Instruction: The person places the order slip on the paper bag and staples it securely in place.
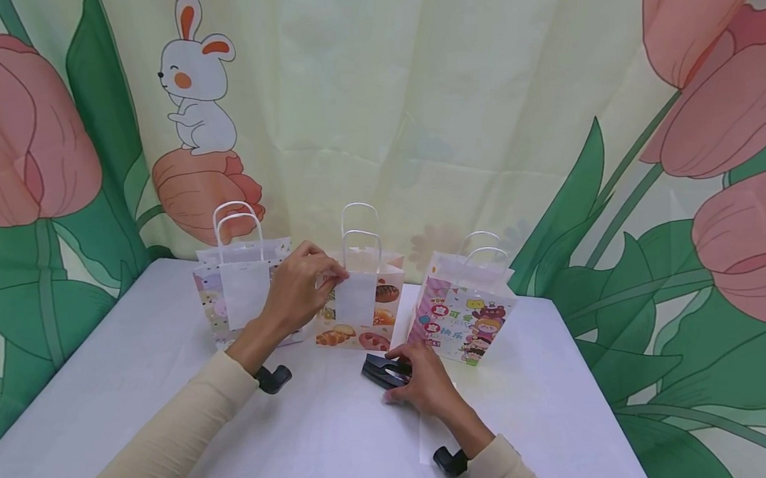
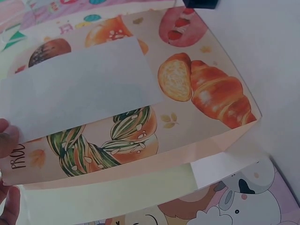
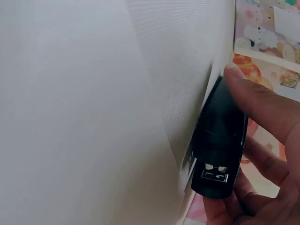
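My left hand point(image 1: 300, 285) pinches a white paper slip point(image 1: 355, 301) against the top edge of the middle paper bag point(image 1: 336, 336), printed with breads. The thumb lies over the slip in the left wrist view, with a finger on the bag's other side. A black stapler point(image 1: 381, 372) is on the table in front of that bag, and my right hand point(image 1: 424, 380) grips it between thumb and fingers. In the right wrist view the stapler point(image 3: 218, 136) shows its metal end. The bag's white handles point(image 1: 360, 233) stand upright.
A cartoon-printed paper bag point(image 1: 211, 303) with a white slip on its front stands left. Another colourful bag point(image 1: 460, 317) stands right, tilted slightly. A white paper sheet point(image 1: 432, 436) lies under my right wrist. A printed curtain point(image 1: 377, 111) hangs behind the white table point(image 1: 328, 441).
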A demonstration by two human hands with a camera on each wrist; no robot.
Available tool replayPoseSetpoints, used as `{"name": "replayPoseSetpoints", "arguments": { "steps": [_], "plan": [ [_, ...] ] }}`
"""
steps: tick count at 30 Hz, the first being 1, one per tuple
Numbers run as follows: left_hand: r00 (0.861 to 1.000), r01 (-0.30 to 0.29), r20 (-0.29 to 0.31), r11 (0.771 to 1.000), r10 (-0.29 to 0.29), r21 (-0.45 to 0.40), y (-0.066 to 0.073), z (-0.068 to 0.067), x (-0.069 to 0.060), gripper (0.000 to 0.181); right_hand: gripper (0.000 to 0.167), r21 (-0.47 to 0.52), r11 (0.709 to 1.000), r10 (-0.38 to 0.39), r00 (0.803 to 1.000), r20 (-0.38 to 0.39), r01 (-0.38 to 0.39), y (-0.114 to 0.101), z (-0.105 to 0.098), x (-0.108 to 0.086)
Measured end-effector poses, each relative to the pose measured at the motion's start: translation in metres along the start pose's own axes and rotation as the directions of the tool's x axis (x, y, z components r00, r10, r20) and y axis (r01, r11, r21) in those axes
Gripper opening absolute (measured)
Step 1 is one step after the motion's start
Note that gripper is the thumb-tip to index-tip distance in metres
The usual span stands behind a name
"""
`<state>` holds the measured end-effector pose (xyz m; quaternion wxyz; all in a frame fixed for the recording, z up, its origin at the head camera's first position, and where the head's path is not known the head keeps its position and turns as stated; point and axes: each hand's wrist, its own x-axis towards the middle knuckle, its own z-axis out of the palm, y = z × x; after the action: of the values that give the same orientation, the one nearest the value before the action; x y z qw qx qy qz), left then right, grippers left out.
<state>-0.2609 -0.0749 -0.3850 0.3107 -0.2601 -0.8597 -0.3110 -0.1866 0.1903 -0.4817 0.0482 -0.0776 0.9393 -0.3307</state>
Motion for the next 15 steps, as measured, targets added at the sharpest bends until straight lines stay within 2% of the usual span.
{"name": "replayPoseSetpoints", "arguments": {
  "steps": [8,15],
  "plan": [
    [1.0,0.002,0.001,1.0,-0.002,0.001,-0.0001,-0.0004,-0.0002,0.013,0.06,-0.072,0.997,0.002,1.0,0.003,-0.002,0.0005,0.0028,0.0003],
    [1.0,-0.001,-0.006,1.0,0.001,-0.005,0.0002,-0.0001,-0.0005,0.013,0.056,-0.077,0.997,-0.03,1.0,-0.003,0.03,0.0006,0.0021,-0.0016]
  ]
}}
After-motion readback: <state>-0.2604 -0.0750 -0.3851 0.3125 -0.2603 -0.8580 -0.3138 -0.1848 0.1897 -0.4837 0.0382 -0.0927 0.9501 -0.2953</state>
